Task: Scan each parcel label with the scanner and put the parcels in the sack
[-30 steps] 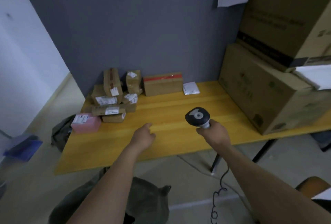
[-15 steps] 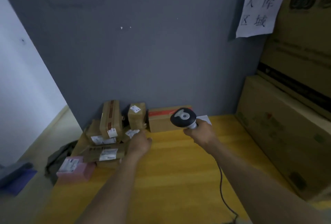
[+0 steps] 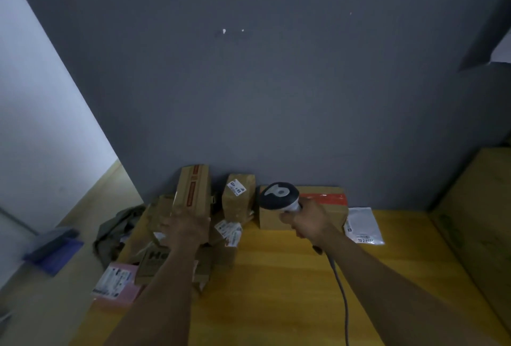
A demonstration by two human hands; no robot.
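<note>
The green sack (image 3: 119, 224) lies on the floor, left of the table (image 3: 276, 290). Our left hand (image 3: 185, 228), short of the pile a moment ago, now curls its fingers round the tall parcel (image 3: 193, 188). Our right hand (image 3: 309, 221) grips the scanner (image 3: 279, 197) nearby, so we judge a scan is close.

On the table (image 3: 276, 290), a pile of parcels (image 3: 154, 224) sits at ten o'clock, a tall box (image 3: 193, 188) on top. At twelve, a wide box (image 3: 270, 220) stands against the wall (image 3: 276, 97), the scanner (image 3: 279, 197) before it; a pouch (image 3: 363, 225) lies at one, a carton (image 3: 475, 207) at three.
</note>
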